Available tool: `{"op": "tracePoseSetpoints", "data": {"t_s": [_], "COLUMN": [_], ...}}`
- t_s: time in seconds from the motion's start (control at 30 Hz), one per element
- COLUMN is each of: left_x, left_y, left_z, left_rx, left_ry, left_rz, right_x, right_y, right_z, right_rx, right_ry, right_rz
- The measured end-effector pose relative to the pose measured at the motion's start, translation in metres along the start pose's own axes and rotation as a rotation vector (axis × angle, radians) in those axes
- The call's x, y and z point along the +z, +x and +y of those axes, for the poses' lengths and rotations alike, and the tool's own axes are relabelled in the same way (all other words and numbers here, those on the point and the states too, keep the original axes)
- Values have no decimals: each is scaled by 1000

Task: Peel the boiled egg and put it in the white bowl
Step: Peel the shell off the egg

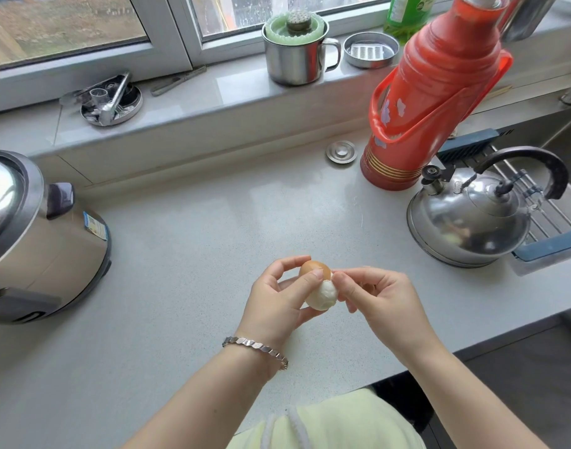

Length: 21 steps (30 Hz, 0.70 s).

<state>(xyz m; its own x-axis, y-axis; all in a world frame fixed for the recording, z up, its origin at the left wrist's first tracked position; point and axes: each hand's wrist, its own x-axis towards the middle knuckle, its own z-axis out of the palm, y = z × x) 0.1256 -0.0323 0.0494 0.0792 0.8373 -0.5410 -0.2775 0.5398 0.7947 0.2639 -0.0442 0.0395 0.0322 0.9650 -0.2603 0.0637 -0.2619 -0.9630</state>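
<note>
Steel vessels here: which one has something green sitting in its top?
The handled mug on the windowsill: a pale green ribbed piece fills its mouth. The kettle and the shallow dish carry nothing green.

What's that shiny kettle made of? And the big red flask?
The kettle looks like polished metal, probably steel: its body mirrors the room. The red flask looks like glossy plastic: even colour, soft sheen, moulded strap handles.
</note>
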Motion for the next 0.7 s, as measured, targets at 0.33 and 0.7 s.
{"op": "tracePoseSetpoints", "data": {"t_s": [0.33,0.7], "left_x": [-2,-7], "left_y": [0,4], "left_z": [0,3], "left_rx": [-62,-125], "left_ry": [-41,-204], "left_rz": [-14,-86], "right_x": [3,-4], "right_y": [1,3], "right_z": [3,-1], "right_rx": [-15,220], "right_ry": [-3,418], "right_rz": [56,-14]}}
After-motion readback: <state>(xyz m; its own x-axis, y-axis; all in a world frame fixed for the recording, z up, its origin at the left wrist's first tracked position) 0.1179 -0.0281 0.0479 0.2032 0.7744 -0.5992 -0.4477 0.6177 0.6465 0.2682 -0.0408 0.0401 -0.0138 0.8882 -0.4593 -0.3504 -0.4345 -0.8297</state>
